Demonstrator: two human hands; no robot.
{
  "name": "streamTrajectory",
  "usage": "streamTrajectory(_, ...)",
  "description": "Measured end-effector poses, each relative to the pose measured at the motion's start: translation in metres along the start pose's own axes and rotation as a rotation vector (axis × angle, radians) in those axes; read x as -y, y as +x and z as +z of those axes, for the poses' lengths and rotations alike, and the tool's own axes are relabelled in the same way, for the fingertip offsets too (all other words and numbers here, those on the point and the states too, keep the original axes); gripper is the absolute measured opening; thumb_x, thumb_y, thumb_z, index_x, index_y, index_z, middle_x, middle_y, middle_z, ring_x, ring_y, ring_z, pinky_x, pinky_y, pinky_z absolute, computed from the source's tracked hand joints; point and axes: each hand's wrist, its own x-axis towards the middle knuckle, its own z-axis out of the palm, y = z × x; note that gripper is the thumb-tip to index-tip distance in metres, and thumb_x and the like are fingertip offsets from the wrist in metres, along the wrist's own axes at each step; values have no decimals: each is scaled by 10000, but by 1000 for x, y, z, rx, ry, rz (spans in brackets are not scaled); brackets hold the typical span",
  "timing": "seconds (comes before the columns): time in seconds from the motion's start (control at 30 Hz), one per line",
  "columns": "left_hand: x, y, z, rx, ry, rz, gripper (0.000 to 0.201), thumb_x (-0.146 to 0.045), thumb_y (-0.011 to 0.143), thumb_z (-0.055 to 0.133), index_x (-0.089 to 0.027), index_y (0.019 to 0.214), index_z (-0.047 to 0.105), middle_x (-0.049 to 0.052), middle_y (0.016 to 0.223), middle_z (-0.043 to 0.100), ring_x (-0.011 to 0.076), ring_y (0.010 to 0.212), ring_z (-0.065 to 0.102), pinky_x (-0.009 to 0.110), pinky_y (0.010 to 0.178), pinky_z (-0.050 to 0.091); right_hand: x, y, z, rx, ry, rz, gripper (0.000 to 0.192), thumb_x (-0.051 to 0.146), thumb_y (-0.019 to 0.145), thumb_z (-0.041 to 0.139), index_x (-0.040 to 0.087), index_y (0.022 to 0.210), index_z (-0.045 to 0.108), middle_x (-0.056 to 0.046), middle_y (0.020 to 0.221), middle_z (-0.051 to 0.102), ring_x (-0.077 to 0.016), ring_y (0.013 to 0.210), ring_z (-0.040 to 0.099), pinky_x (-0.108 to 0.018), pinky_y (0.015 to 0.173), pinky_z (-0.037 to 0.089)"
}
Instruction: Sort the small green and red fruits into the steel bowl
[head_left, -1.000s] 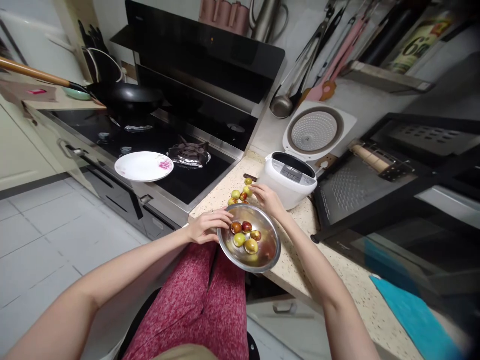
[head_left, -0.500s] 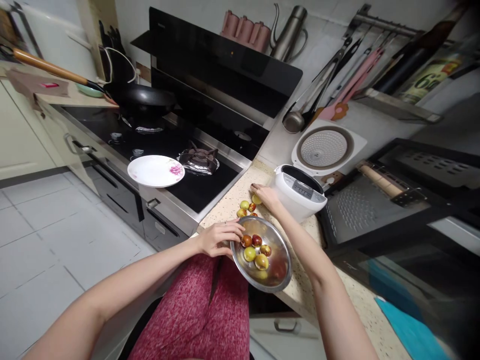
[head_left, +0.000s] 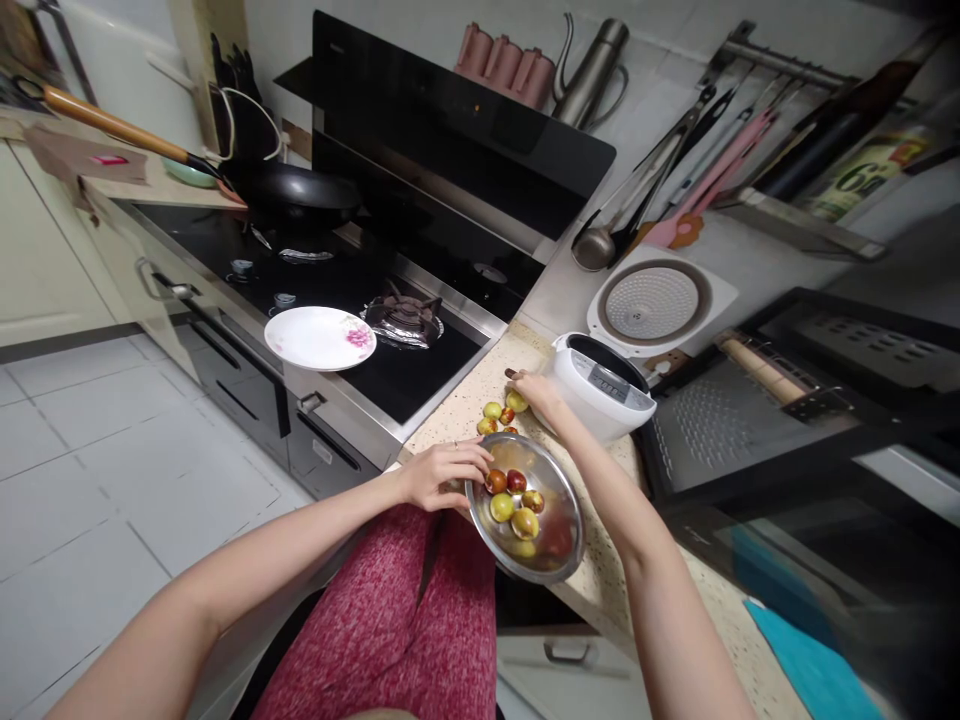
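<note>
My left hand (head_left: 446, 473) grips the near-left rim of a steel bowl (head_left: 559, 490), fingers over the edge and thumb below. The bowl tilts toward me at the counter's edge. Inside it lie several jujubes (head_left: 525, 523), some yellow-green, some red-brown. Beyond the bowl, my right hand (head_left: 536, 392) reaches down to the counter beside the white rice cooker (head_left: 600, 400), its fingers curled. A small dark thing shows at its fingertips, too small to name. Just under this hand sits a yellow-green jujube (head_left: 516, 401), with several more jujubes (head_left: 491, 411) grouped to its left.
A flowered white plate (head_left: 319, 338) rests at the stove's front edge, near a burner (head_left: 403, 312). A black wok (head_left: 292, 195) stands on the far burner. The rice cooker's lid (head_left: 651, 300) is raised. At right are a dark oven (head_left: 750, 420) and a turquoise cloth (head_left: 817, 660).
The view has shifted slightly. My right hand has moved a little at the jujubes on the counter, uncovering more of the nearest one. My left hand keeps its hold on the bowl.
</note>
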Motion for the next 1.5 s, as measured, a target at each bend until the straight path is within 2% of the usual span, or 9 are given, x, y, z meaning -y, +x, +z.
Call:
streamTrajectory(0.13,0,0,0,-4,7,-1,433,-519,1019,542,-125,1118,690,184,1107,737,318,1235,673,574,1187,464,4,-9,-3,4,-51,18,207,35,944,561,98,994,752,-209,1089,757,-297,1041,735,-341,908,565)
streamTrajectory(0.27,-1,-1,0,0,9,-8,456,-533,1025,524,-118,1115,690,188,1106,736,318,1227,675,584,1195,452,8,-22,-6,-46,-62,2,259,-1,955,506,81,1087,713,-223,1225,717,-293,1058,730,-353,893,579)
streamTrajectory(0.37,-1,0,-1,1,11,-6,462,-534,1025,523,-111,1109,689,191,1103,736,322,1222,677,586,1191,454,12,-33,-8,-117,-59,-22,274,18,987,478,75,1168,676,-226,1330,669,-286,1109,712,-374,920,590)
streamTrajectory(0.6,-2,0,-2,2,14,-4,484,-547,1031,504,-108,1113,692,189,1088,737,318,1216,679,588,1194,446,20,-78,1,-312,-38,-53,364,35,1023,430,83,1332,617,-214,1355,669,-270,1228,676,-422,1037,586)
streamTrajectory(0.67,-2,0,-2,7,10,-6,488,-548,1035,494,-109,1123,691,191,1098,736,316,1225,674,584,1196,443,24,-99,9,-417,-3,-65,396,46,1024,444,91,1386,598,-221,1373,664,-280,1272,663,-435,1063,584)
streamTrajectory(0.8,-1,-2,-2,18,18,-10,481,-539,1038,493,-115,1154,689,193,1112,735,320,1236,668,584,1189,449,44,-138,15,-772,155,-147,441,98,1043,474,182,1464,573,-176,1350,696,-268,1270,678,-422,1054,607)
streamTrajectory(0.87,-1,-3,-2,25,23,-13,478,-533,1038,493,-116,1168,687,195,1124,735,325,1243,666,588,1188,449,59,-151,10,-829,220,-137,440,131,1049,499,222,1474,571,-155,1345,701,-252,1236,699,-398,1028,623)
streamTrajectory(1.07,-3,-1,-4,40,32,-14,475,-523,1041,493,-109,1163,691,201,1124,736,329,1247,664,594,1177,458,95,-166,-7,-865,471,-194,396,155,1033,561,243,1414,626,-123,1266,732,-218,1160,727,-361,1010,629)
streamTrajectory(1.5,1,-4,-1,24,46,0,489,-532,1036,491,-107,1171,691,214,1128,735,343,1261,659,609,1176,455,109,-179,-9,-731,537,-413,437,90,1021,539,225,1429,621,-115,1288,737,-194,1159,730,-350,976,650)
